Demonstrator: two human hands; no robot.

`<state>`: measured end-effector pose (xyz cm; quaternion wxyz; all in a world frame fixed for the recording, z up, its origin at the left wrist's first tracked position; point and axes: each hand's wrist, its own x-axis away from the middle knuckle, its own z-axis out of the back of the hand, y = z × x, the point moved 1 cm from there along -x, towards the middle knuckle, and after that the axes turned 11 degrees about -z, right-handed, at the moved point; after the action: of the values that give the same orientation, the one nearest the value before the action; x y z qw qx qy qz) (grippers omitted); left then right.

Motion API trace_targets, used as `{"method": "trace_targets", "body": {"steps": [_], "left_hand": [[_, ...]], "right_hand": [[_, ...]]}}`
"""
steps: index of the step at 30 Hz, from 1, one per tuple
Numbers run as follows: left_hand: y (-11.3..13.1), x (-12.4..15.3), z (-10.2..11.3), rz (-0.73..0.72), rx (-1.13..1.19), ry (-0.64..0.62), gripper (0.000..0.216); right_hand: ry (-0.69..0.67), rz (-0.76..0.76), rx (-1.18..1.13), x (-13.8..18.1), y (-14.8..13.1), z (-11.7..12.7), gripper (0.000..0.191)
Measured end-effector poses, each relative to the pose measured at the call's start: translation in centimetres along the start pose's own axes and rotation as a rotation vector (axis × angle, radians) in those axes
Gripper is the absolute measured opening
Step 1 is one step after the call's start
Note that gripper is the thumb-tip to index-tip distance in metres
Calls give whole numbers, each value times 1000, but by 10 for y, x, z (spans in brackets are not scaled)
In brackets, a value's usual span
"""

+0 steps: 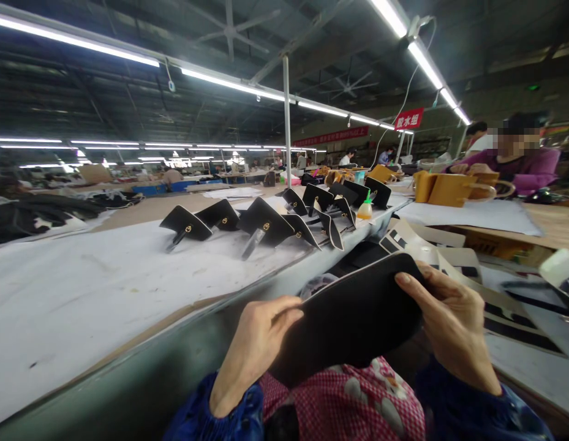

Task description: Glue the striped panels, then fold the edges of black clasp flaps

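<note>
A flat black leather-like panel (353, 315) with rounded corners is held up in front of my lap, tilted, its right end higher. My left hand (261, 337) pinches its upper left edge between thumb and fingers. At the upper right corner my right hand (449, 318) grips the panel, thumb on the near face and fingers behind. Beyond it, on the white-covered table, several black panels (266, 222) with gold-coloured metal fittings and short straps stand tilted. A small glue bottle (365, 208) with a green tip and amber liquid is behind them.
Pale sheets with black pieces (509, 312) lie at my right. Mustard-coloured bag parts (449, 188) stand on another table (486, 215), where a person in a purple top (527, 159) works. A metal post (286, 122) rises behind the panels. Dark material (40, 214) is piled at far left.
</note>
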<state>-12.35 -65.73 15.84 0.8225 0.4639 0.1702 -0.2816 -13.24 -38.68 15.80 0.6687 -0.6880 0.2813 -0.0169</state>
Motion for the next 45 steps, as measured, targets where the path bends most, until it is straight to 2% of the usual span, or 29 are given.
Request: {"method": "trace_targets", "body": {"steps": [5,8,12,15,18,27,34,39,45], "left_hand": [[1,-5,-12,34,-198,-31,21],[3,-7,-26,-50,-153,48,22],[9,-5,-36,-173,-63,124,23],[11,-4,-35,-198,-19,115,20],[10,-6,-33,-205,-21,113,20],[17,-12,-41,-194,-39,92,19],[24,-15,-44,-199,-86,41,17],[31,-15,-51,-272,-117,92,20],[29,-12,-43,-260,-144,115,19]], "right_hand": [[32,111,161,6,-9,-3,19],[21,102,163,5,-8,-4,21],[-8,5,82,1,0,-1,20],[-62,-104,10,0,3,1,22],[-102,-140,-6,1,2,0,23],[-86,3,60,4,-4,0,18],[-67,87,128,10,-17,-5,25],[-117,86,149,10,-18,-9,28],[-250,14,21,6,-14,-10,25]]}}
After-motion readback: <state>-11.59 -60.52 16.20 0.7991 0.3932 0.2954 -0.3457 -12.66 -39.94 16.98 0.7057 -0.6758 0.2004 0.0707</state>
